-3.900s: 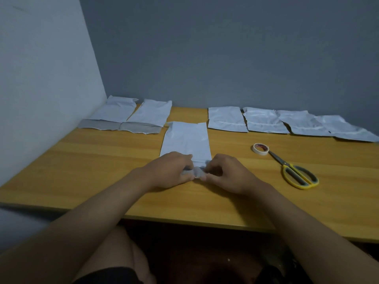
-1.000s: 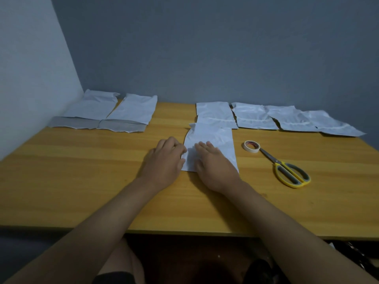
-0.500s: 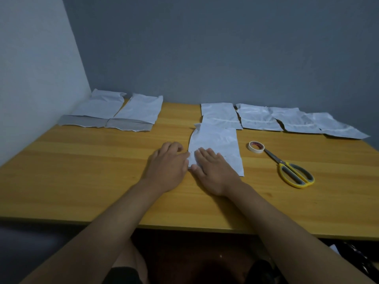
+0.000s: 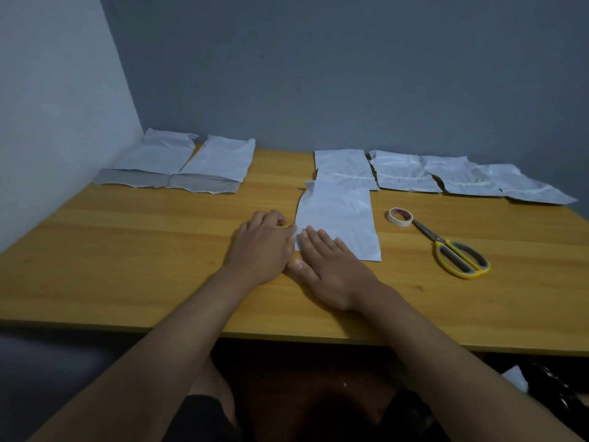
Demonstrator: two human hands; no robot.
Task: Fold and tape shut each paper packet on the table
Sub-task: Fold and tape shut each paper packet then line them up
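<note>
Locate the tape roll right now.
Head view, right of centre: the tape roll lies on the table, touching the scissors' blade tips.

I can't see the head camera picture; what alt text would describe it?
Two bare hands press a white paper packet flat on a wooden table, the right hand on it, the left hand at its left edge. A white tape roll and yellow-handled scissors lie to the right; more packets line the back.

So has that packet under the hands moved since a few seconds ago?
Yes. The packet slid right, toward the tape, and now overlaps the back-row packets.
</note>
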